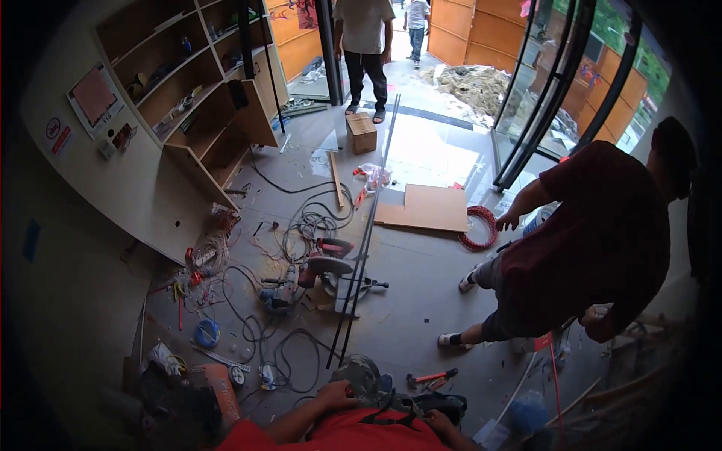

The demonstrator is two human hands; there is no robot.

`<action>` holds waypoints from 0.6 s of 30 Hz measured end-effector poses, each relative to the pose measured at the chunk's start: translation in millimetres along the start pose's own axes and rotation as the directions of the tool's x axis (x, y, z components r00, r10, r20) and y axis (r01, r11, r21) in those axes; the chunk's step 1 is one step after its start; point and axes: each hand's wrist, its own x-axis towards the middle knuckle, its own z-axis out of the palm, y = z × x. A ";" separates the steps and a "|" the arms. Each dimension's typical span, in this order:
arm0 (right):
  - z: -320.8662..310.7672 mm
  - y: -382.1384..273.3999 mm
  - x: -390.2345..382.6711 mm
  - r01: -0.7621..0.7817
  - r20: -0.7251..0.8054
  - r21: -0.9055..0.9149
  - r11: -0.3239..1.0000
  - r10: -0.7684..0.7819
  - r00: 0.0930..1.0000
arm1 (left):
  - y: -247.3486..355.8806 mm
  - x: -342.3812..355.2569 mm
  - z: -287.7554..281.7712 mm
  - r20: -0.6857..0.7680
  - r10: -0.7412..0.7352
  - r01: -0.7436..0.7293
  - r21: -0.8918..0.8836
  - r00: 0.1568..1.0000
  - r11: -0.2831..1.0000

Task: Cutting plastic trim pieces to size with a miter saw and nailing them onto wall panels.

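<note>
My left hand (335, 395) rests by my thigh, over the camouflage trousers (359, 372). Its fingers are curled in, and whatever may be inside them is too small to make out. At my right side, my right hand (437, 422) is beside a black waist pouch (449, 407), its fingers mostly hidden. In front of me, two long thin dark rods (366, 240) stretch away across a miter saw (323, 267) on the floor. A hammer (432, 377) with a red handle lies just ahead of my right hand.
Cables (312, 225), a power drill (277, 295) and blue tape (207, 333) litter the left floor. A brown board (432, 208), a red coil (481, 228) and a cardboard box (362, 134) lie farther off. One person (594, 225) bends at right; another (364, 45) stands near the doorway.
</note>
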 end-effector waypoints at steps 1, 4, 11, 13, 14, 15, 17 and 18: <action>-13.5 0.2 11.9 0.014 0.046 -0.027 1.000 -0.013 0.999 | -2.2 10.3 -3.1 -0.011 -0.067 0.066 -0.089 0.998 0.994; -56.7 0.8 71.4 -0.037 0.101 -0.083 0.996 0.045 0.994 | -40.3 69.5 -1.0 0.116 -0.147 0.174 -0.277 0.982 0.945; -192.0 -131.4 138.5 -0.037 -0.036 -0.497 0.867 0.022 0.999 | -19.0 73.6 -64.8 0.563 -0.047 0.542 -0.766 0.825 0.347; -225.1 -149.9 140.8 0.017 -0.047 -0.561 0.828 -0.052 0.998 | 17.4 72.3 -83.2 0.526 -0.086 0.518 -0.773 0.846 0.367; -245.0 -154.7 146.0 0.036 -0.045 -0.552 0.833 -0.073 0.996 | 32.8 77.0 -85.8 0.484 -0.127 0.488 -0.760 0.866 0.430; -265.1 -165.2 156.6 0.070 -0.039 -0.546 0.835 -0.108 0.993 | 41.5 84.2 -81.6 0.471 -0.133 0.483 -0.783 0.872 0.392; -309.7 -180.1 160.9 0.139 0.026 -0.567 0.812 -0.151 0.988 | 54.0 110.9 -62.1 0.373 -0.164 0.366 -0.571 0.913 0.735; -340.3 -164.0 158.9 0.180 0.200 -0.453 0.873 -0.097 0.975 | 61.5 119.9 -51.9 0.364 -0.168 0.369 -0.600 0.916 0.710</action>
